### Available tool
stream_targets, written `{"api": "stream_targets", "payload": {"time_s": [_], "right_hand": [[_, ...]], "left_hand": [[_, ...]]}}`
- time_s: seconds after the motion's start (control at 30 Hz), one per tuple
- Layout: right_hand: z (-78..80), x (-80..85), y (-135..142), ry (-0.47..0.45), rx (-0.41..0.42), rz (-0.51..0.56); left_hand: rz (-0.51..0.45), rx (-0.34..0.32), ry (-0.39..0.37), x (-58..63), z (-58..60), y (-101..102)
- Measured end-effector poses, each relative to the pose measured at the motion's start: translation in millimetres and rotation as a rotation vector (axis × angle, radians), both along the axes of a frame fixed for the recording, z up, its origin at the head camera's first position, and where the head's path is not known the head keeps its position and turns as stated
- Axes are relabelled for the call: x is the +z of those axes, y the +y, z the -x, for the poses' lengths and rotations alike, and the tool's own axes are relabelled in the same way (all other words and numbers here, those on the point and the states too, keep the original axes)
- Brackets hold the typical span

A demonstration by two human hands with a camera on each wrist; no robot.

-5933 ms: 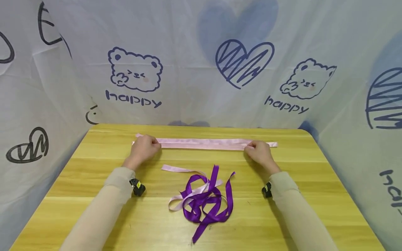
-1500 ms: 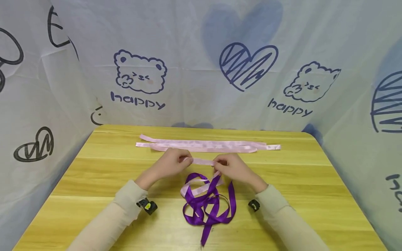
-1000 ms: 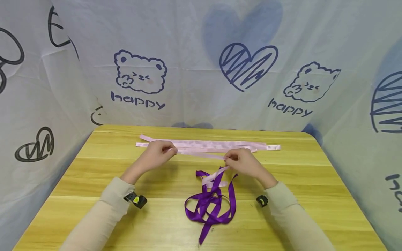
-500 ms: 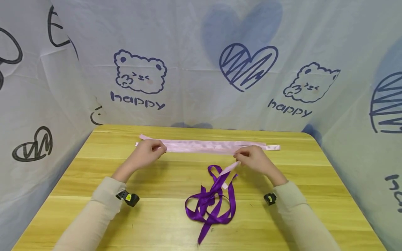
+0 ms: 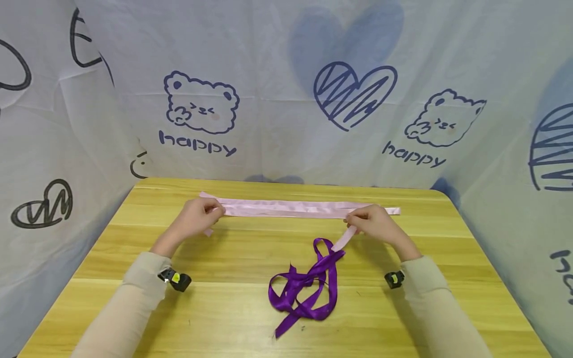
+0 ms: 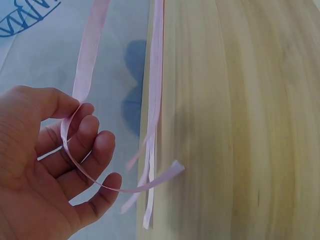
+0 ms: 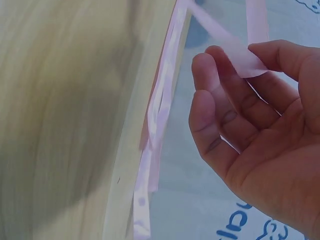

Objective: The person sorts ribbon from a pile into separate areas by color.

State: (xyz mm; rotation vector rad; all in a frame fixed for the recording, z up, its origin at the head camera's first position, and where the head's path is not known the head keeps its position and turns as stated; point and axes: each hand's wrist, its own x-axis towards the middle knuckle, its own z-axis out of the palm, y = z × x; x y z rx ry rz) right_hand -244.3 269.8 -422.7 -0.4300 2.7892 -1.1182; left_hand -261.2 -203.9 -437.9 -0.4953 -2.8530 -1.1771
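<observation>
My left hand point(image 5: 194, 216) pinches a pale pink ribbon between thumb and index finger; in the left wrist view the ribbon's point(image 6: 89, 55) short free end curls past the other fingers. My right hand point(image 5: 373, 221) pinches the same ribbon farther along, and its tail point(image 5: 344, 238) slants down to the purple heap. Between the hands the strip is stretched level, just in front of several pink ribbons point(image 5: 286, 204) lying side by side near the table's back edge. A tangled purple ribbon point(image 5: 318, 313) lies in loops in the middle, below the right hand.
The yellow wood-grain table point(image 5: 224, 308) ends at the back against a white cloth point(image 5: 268, 134) printed with bears and hearts. Cloth walls also stand at both sides. Each wrist carries a small black camera point(image 5: 180, 282).
My hands have spread apart along the pink ribbon, drawing it out of the tangle and back toward the laid strips. The purple loops have shifted. Earlier, both hands were at the laid strips.
</observation>
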Motion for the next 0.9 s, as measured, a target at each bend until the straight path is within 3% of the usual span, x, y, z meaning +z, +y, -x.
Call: {"api": "stream_targets", "payload": {"time_s": [0.13, 0.47, 0.9], "right_hand": [[2.3, 0.3, 9.6, -0.019, -0.014, -0.004], [7.6, -7.5, 30.4, -0.108, -0.121, 0.001], [12.3, -23.2, 55.5, -0.114, -0.263, -0.026]], "left_hand": [[0.028, 0.014, 0.042, -2.1, 2.4, -5.9], [0.065, 0.017, 0.011, -3.9, 4.0, -21.6], [0.139, 0.047, 0.042, -11.1, 10.9, -30.4]]}}
